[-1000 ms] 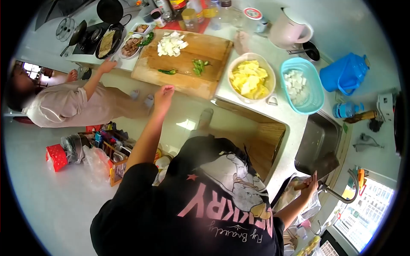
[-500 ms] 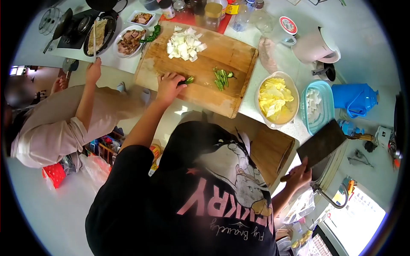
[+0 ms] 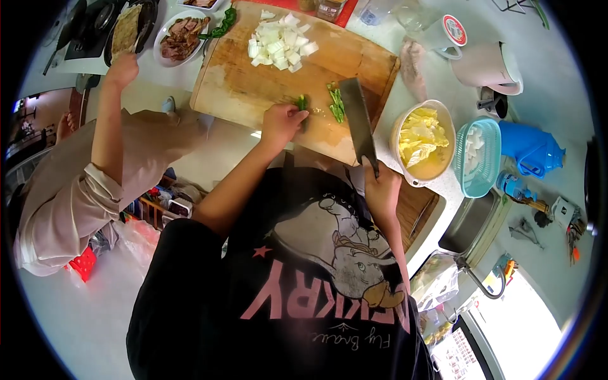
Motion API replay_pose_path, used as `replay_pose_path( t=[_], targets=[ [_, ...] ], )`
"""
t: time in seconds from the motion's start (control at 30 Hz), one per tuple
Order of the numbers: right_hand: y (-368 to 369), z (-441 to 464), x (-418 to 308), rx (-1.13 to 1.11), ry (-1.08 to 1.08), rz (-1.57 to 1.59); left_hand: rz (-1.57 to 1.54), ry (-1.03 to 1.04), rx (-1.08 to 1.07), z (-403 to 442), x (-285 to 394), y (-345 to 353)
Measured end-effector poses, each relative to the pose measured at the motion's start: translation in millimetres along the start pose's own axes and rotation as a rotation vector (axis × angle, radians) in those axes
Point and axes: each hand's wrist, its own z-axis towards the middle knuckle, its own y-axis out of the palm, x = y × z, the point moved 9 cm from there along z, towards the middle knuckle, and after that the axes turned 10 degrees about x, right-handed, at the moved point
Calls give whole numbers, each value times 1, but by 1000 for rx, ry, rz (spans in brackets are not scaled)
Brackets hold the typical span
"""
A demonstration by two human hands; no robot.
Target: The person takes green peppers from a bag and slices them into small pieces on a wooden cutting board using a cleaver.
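Note:
My left hand (image 3: 283, 126) is closed at the near edge of the wooden cutting board (image 3: 237, 82), its fingertips pinching a piece of green pepper (image 3: 303, 101). In my right hand (image 3: 382, 187) is the handle of a cleaver (image 3: 358, 120), whose broad dark blade stands over the board's right part. Just left of the blade lie sliced green pepper strips (image 3: 335, 103), apart from the piece under my left hand. A heap of white chopped vegetable pieces (image 3: 280, 45) sits farther back on the board.
Right of the board stand a bowl of yellow-green leaves (image 3: 423, 136), a turquoise basket (image 3: 476, 183) and a sink (image 3: 467, 221). A plate of meat (image 3: 183, 39) is at the back left. At the left, another person's hand (image 3: 122, 69) reaches toward a pan (image 3: 147, 25).
My right hand has brought the cleaver from beside the sink leftward over the board. My left hand has shifted right with the green pepper. The other person's hand has moved closer to the pan.

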Motion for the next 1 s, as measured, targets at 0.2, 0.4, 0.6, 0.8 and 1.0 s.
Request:
replay_pose_path(
  t=[0.2, 0.4, 0.6, 0.8, 1.0],
  targets=[
    [35, 5, -1, -47, -44, 6, -374, -285, -152, 0, -36, 30],
    [53, -3, 0, -67, -89, -31, -416, -364, -224, -13, -36, 45],
    [59, -6, -1, -163, -97, -178, -426, -255, -185, -14, -33, 52],
    [65, -4, 3, -212, -138, -217, -445, -278, -187, -15, -32, 53],
    [63, -3, 12, -246, -154, -252, -398, -287, -176, -16, -28, 51]
  ],
)
